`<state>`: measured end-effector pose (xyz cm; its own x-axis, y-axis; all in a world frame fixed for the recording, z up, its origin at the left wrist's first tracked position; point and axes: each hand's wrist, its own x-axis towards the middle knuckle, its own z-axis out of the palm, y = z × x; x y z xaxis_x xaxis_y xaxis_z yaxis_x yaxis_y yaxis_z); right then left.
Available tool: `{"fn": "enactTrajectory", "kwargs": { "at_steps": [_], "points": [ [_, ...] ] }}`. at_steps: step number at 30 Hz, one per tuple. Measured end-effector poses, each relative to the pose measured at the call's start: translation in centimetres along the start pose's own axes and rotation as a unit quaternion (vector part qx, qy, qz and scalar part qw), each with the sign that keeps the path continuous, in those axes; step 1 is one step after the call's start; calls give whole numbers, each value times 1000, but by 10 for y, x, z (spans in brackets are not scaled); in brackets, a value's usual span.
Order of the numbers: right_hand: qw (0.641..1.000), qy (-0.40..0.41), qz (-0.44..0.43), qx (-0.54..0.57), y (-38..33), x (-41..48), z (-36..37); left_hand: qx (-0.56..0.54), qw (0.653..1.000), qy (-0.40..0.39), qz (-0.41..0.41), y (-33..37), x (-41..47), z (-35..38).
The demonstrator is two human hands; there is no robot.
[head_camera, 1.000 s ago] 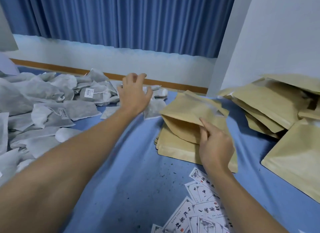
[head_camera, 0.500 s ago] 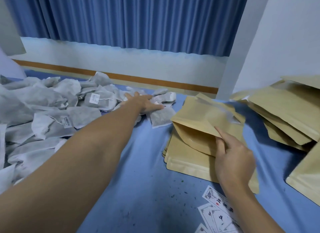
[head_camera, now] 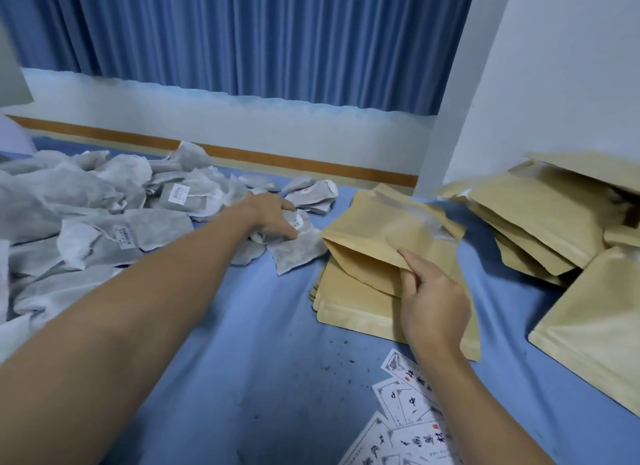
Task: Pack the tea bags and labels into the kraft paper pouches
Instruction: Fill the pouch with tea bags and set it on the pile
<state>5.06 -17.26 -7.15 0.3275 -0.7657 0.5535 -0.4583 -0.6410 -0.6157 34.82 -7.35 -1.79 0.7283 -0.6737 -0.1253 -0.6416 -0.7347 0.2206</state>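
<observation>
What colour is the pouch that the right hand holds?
The pouch is plain light brown, best seen in the head view.

**Single head-worn view, angled forward and down**

The wide-angle camera looks from the person's head across a blue cloth-covered surface [head_camera: 259, 333] toward a pleated blue curtain [head_camera: 259, 38]. Both forearms enter from the bottom edge, close to the lens; the left hand [head_camera: 273, 218] and right hand [head_camera: 433, 308] sit mid-frame, farther out.

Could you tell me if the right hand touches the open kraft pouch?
Touching: the head view shows the right hand pinching the open kraft pouch at its mouth.
</observation>
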Motion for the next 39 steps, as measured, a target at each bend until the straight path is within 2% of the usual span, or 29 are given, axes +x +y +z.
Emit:
{"fn": "enactTrajectory", "kwargs": {
  "at_steps": [4, 7, 12, 18, 21, 23, 25, 27, 28, 31, 33, 34, 35, 37, 39],
  "points": [
    [1000, 1, -11, -19, 0, 0, 0, 10, 999, 28, 44, 4, -36, 9],
    [999, -4, -22, -43, -1, 0, -1, 13, 998, 40, 40, 6, -64, 16],
    [977, -97, -37, -186, -1, -2, -8, 11, 998, 48, 31, 8, -113, 25],
    [986, -119, -30, -112, 4, 0, -27, 29, 997, 65, 36, 9, -159, 41],
    [992, -106, -23, -66, 6, -9, -35, -47, 988, 144, 38, 32, -178, 47],
    [995, -83, -23, -53, 8, -23, -37, -138, 960, 238, 60, 52, -190, 54],
    [996, -68, -22, -46, 12, -36, -39, -238, 918, 301, 98, 66, -201, 63],
    [998, -64, -10, -16, 13, -41, -42, -280, 877, 355, 163, 74, -210, 68],
    [998, -66, -2, -2, 13, -41, -43, -253, 859, 398, 201, 77, -213, 71],
    [997, -70, -2, 8, 10, -43, -48, -78, 792, 533, 289, 85, -217, 80],
    [997, -77, -5, -2, 11, -44, -49, -46, 759, 537, 364, 92, -220, 85],
    [996, -84, -6, -6, 11, -44, -49, -34, 765, 514, 388, 96, -221, 87],
    [996, -89, -8, -3, 11, -45, -50, -22, 790, 471, 392, 101, -222, 89],
    [996, -85, -15, 21, 13, -46, -50, -4, 860, 368, 354, 110, -224, 94],
    [996, -71, -12, 44, 13, -46, -48, 2, 907, 290, 305, 117, -223, 104]
  ]
}}
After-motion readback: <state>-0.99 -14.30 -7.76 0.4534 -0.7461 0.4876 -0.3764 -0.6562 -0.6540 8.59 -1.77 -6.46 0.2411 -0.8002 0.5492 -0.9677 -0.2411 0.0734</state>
